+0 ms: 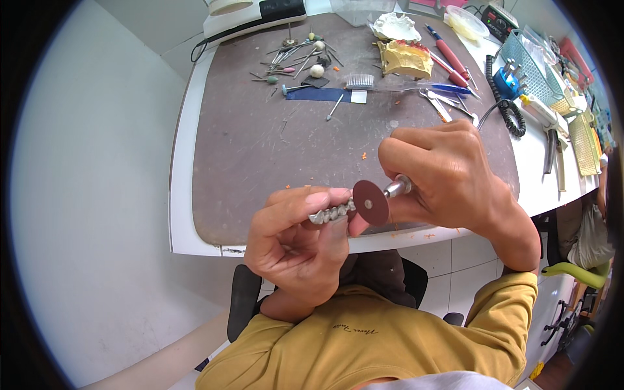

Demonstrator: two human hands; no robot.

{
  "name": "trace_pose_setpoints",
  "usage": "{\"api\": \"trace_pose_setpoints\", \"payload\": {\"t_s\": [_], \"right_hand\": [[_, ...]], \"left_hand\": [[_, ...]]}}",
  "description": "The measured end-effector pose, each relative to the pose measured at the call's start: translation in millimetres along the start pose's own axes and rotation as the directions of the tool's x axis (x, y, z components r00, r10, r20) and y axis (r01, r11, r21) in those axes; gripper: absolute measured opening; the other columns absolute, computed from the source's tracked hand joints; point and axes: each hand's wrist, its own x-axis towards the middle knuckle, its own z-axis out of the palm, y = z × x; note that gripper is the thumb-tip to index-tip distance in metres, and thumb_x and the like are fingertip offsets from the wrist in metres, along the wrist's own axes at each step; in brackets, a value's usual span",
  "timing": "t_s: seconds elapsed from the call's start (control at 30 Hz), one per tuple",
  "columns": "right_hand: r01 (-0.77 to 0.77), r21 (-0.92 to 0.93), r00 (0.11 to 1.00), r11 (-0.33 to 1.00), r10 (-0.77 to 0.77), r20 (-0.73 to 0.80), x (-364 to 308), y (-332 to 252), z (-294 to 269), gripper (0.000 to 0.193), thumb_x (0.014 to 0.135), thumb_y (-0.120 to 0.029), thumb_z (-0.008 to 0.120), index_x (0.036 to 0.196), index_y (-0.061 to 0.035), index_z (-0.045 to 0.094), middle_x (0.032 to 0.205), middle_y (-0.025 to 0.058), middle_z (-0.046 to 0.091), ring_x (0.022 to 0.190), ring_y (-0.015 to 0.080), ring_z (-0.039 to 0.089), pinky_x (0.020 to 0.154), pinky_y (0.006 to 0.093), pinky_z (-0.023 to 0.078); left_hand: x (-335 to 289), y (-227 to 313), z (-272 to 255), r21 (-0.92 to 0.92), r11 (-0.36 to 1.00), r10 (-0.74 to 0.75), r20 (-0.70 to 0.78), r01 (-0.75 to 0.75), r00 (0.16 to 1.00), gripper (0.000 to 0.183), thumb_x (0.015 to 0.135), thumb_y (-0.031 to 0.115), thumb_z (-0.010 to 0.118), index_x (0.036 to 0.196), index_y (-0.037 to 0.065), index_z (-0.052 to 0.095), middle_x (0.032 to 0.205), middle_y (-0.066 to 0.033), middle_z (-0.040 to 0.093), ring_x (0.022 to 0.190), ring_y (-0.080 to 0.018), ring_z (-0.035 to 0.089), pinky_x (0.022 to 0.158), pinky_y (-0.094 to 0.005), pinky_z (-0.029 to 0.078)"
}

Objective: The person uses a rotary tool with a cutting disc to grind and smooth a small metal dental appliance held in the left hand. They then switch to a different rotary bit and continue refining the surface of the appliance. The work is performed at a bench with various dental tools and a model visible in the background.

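Between the thumb and fingers of my left hand (296, 237) is a silvery metal dental bridge (329, 214), a curved row of tooth shapes. My right hand (448, 175) grips a rotary handpiece (398, 186) by its metal nose; most of its body is hidden in the fist. A thin reddish-brown cutting disc (370, 203) is mounted on its tip. The disc stands upright at the right end of the bridge and overlaps it in view; whether they touch I cannot tell. Both hands are above the table's near edge.
A brown mat (260, 149) covers the table. Farther back lie several burs (302, 58), a toothbrush (361, 82), a plaster dental model (406, 60), a white plaster cast (396, 27) and red-handled wax tools (450, 58). On the right are a coiled black cord (513, 120) and a blue basket (536, 68).
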Motion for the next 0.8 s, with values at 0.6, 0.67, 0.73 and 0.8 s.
{"api": "trace_pose_setpoints", "payload": {"t_s": [0.6, 0.67, 0.73, 0.8], "right_hand": [[-0.021, 0.014, 1.000, 1.000, 0.021, 0.005, -0.6, 0.7, 1.3, 0.052, 0.065, -0.048, 0.084, 0.064, -0.0090, 0.048, 0.054, 0.0000, 0.047, 0.040, 0.0163, 0.048, 0.038, 0.0294, 0.035], [-0.017, 0.006, 1.000, 1.000, 0.017, 0.016, 0.3, -0.2, 0.3, 0.053, 0.065, -0.048, 0.084, 0.064, -0.0089, 0.049, 0.054, 0.0000, 0.047, 0.040, 0.0163, 0.048, 0.038, 0.0294, 0.034], [0.000, 0.011, 1.000, 1.000, 0.000, 0.004, 0.6, -0.7, -0.7, 0.052, 0.065, -0.048, 0.084, 0.064, -0.0089, 0.049, 0.053, 0.0003, 0.047, 0.040, 0.0165, 0.048, 0.038, 0.0297, 0.034], [0.002, 0.017, 1.000, 1.000, -0.002, 0.008, 0.7, -0.5, 1.4, 0.052, 0.064, -0.047, 0.083, 0.064, -0.0089, 0.048, 0.053, 0.0005, 0.046, 0.040, 0.0168, 0.049, 0.038, 0.0299, 0.034]], "left_hand": [[-0.4, -3.9, -4.1, 0.062, 0.996, 0.066, 0.035, -0.068, 0.997, 0.027, 0.084, 0.000, 0.065, 0.109, 0.002, 0.054, 0.098, -0.0164, 0.062, 0.081, -0.0177, 0.065, 0.068, -0.0257, 0.057], [-1.3, -3.4, -3.7, 0.059, 0.997, 0.055, 0.033, -0.057, 0.998, 0.028, 0.085, 0.000, 0.064, 0.110, 0.002, 0.054, 0.099, -0.0162, 0.062, 0.081, -0.0177, 0.065, 0.069, -0.0256, 0.057], [-0.8, -2.7, -2.8, 0.059, 0.997, 0.055, 0.032, -0.056, 0.998, 0.028, 0.085, 0.000, 0.064, 0.111, 0.001, 0.055, 0.099, -0.0159, 0.061, 0.080, -0.0178, 0.065, 0.069, -0.0255, 0.057], [-1.4, -2.9, -5.3, 0.081, 0.994, 0.065, 0.027, -0.067, 0.997, 0.029, 0.085, 0.000, 0.065, 0.112, 0.001, 0.056, 0.100, -0.0157, 0.060, 0.079, -0.0180, 0.066, 0.068, -0.0255, 0.057]]}}
